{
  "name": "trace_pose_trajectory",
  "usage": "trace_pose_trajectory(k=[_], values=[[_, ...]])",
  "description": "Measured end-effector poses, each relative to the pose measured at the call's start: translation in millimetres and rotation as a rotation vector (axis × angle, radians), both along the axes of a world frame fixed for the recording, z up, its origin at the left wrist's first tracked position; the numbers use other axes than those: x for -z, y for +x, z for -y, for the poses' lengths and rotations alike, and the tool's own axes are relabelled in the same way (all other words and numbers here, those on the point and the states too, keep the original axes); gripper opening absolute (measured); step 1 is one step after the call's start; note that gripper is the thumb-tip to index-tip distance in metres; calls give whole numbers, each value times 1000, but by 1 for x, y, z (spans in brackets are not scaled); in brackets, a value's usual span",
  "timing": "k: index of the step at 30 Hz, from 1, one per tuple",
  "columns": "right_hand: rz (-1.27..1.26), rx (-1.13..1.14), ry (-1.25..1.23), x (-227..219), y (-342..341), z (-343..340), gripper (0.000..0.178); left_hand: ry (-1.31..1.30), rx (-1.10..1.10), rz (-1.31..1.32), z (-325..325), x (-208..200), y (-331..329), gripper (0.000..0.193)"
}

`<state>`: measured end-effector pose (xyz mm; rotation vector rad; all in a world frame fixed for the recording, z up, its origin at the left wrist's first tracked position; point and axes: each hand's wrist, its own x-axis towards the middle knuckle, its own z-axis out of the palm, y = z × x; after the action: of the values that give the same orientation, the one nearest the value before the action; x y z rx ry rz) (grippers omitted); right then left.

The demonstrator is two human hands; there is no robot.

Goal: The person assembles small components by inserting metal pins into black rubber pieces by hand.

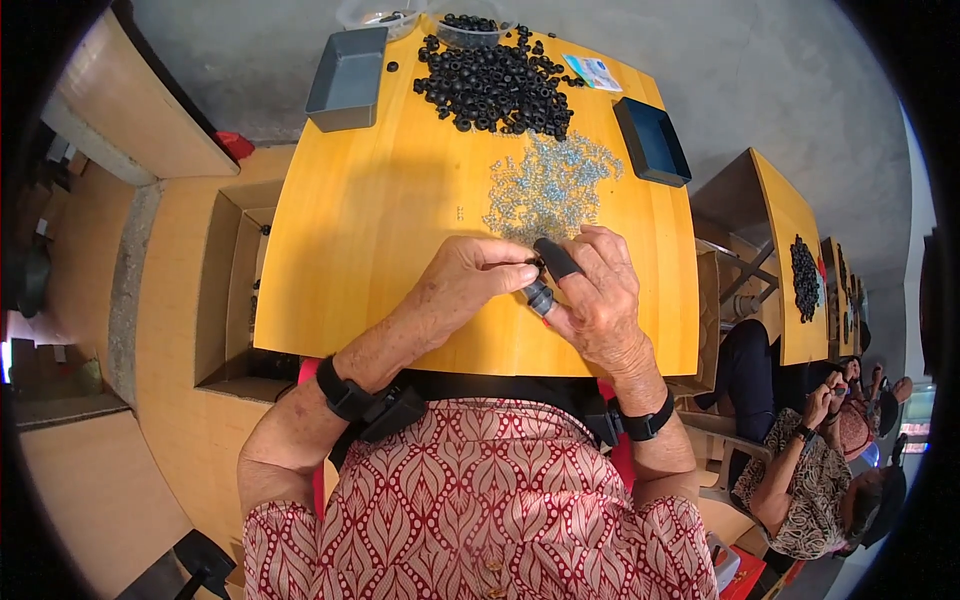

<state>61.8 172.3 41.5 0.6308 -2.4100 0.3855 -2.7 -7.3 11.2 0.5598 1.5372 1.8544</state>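
My left hand pinches a small black part between thumb and fingertips, over the near half of the yellow table. From the other side my right hand meets it, thumb and index finger closed about the same spot. Black covers sit on my right index finger and thumb. The fingers partly hide the part. Just beyond my hands lies a spread of tiny shiny silvery pieces, perhaps springs. Behind it rises a heap of black ring-shaped parts.
A grey tray stands at the table's far left, a dark tray at its right edge. Clear tubs and a printed packet lie at the back. A cardboard box stands left. People work at tables on the right.
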Motion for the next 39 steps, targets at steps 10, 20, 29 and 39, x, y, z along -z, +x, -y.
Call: trace_pose_trajectory(k=[10,20,29,39], values=[[-61,20,-43,11,-5,-1,24,-22,4,-8,-2,-1,-4,29],[-40,50,-11,13,-6,-1,37,-25,-34,-22,0,-1,-13,25],[-14,89,-35,13,-9,5,27,43,-131,-5,-5,5,-8,24],[-44,57,-19,19,-10,4,25,-92,-102,-22,-1,2,-12,26]])
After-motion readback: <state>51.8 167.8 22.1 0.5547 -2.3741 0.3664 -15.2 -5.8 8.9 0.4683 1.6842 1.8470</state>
